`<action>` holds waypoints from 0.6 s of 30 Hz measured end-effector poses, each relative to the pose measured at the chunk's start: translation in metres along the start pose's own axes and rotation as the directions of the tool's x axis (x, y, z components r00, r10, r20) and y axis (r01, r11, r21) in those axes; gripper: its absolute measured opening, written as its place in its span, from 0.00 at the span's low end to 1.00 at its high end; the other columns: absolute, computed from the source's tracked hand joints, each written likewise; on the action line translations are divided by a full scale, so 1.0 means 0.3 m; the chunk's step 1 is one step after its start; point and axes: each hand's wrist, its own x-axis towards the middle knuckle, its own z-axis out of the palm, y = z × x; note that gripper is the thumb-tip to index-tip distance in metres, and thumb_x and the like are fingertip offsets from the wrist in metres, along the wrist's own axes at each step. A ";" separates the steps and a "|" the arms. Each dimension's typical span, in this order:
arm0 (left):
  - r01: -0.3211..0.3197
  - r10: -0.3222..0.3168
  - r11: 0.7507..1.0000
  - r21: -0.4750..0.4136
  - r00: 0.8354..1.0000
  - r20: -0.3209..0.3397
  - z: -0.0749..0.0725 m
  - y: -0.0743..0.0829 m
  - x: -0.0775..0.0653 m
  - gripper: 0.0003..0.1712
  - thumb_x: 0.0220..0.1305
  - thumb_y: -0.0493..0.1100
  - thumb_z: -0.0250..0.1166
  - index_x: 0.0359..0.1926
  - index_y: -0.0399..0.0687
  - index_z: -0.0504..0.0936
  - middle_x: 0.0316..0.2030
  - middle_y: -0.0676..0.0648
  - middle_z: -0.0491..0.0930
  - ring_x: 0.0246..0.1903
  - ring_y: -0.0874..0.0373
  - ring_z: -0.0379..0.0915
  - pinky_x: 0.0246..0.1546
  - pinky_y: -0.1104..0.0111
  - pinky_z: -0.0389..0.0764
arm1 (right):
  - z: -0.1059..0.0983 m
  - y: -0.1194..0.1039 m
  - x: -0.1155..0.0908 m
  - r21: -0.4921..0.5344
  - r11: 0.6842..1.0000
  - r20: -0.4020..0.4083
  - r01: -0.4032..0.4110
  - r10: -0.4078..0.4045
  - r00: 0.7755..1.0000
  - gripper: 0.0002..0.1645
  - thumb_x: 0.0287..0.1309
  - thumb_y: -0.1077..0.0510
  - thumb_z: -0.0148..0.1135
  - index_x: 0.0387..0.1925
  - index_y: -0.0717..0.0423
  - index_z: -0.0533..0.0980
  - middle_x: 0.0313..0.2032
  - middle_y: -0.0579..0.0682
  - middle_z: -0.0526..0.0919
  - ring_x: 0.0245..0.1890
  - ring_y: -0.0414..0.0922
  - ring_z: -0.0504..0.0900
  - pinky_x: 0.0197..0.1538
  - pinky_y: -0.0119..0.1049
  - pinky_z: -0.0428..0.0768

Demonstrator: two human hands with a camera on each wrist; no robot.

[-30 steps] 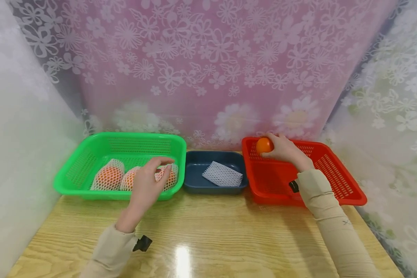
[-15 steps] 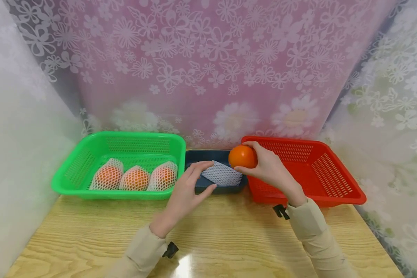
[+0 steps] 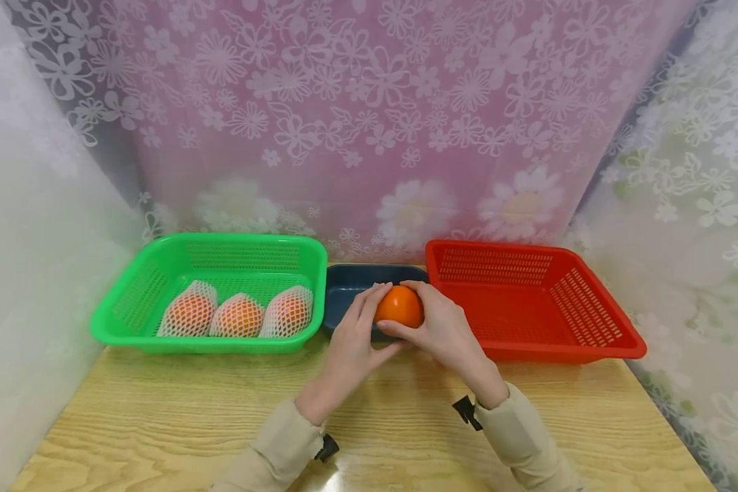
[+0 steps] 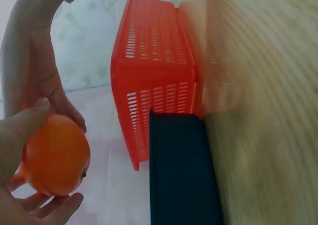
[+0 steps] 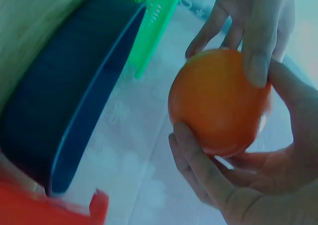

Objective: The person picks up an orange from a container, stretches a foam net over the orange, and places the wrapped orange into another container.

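Note:
A smooth, shiny orange [image 3: 398, 306] is held between both hands over the dark blue tray [image 3: 349, 275]. My right hand [image 3: 445, 328] grips it from the right, with thumb and fingers round it. From the left, my left hand [image 3: 352, 345] meets the fruit; the left wrist view shows its thumb and fingers curled about the orange [image 4: 57, 153]. Fingers of both hands lie on the orange [image 5: 218, 101] in the right wrist view. The hands and fruit hide the white foam net that lay in the tray.
To the left, a green basket [image 3: 209, 345] holds several fruits in white foam nets [image 3: 238, 318]. A red basket [image 3: 566, 352] adjoins the tray on the right. All three containers stand on a wooden table [image 3: 160, 410] before a flowered pink curtain [image 3: 344, 102].
My right hand has brought the orange from the red basket leftward over the blue tray. My left hand has moved right from above the green basket and taken hold of the orange too.

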 end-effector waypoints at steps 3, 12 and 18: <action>0.036 -0.036 0.999 0.011 0.999 -0.022 0.004 0.000 -0.005 0.51 0.48 0.41 0.83 0.71 0.46 0.66 0.65 0.41 0.70 0.62 0.45 0.73 0.59 0.53 0.79 | 0.025 -0.012 -0.006 -0.007 1.000 -0.025 0.010 -0.011 1.000 0.46 0.52 0.38 0.77 0.65 0.57 0.71 0.55 0.53 0.81 0.45 0.51 0.82 0.45 0.48 0.86; 0.095 -0.100 0.987 -0.127 0.994 -0.035 -0.049 -0.025 0.003 0.47 0.52 0.43 0.81 0.70 0.47 0.68 0.62 0.44 0.74 0.56 0.49 0.77 0.51 0.62 0.84 | 0.021 0.009 -0.023 0.175 0.972 0.008 0.155 -0.159 0.987 0.47 0.58 0.41 0.72 0.75 0.43 0.63 0.62 0.48 0.74 0.50 0.46 0.81 0.49 0.42 0.86; 0.243 -0.205 0.876 -0.416 0.970 0.133 -0.093 -0.052 -0.003 0.45 0.55 0.47 0.79 0.71 0.55 0.68 0.63 0.51 0.74 0.57 0.55 0.75 0.50 0.65 0.84 | 0.034 0.061 -0.032 0.400 0.897 0.050 0.190 -0.228 0.972 0.38 0.67 0.50 0.64 0.76 0.42 0.62 0.63 0.51 0.74 0.53 0.50 0.82 0.54 0.39 0.84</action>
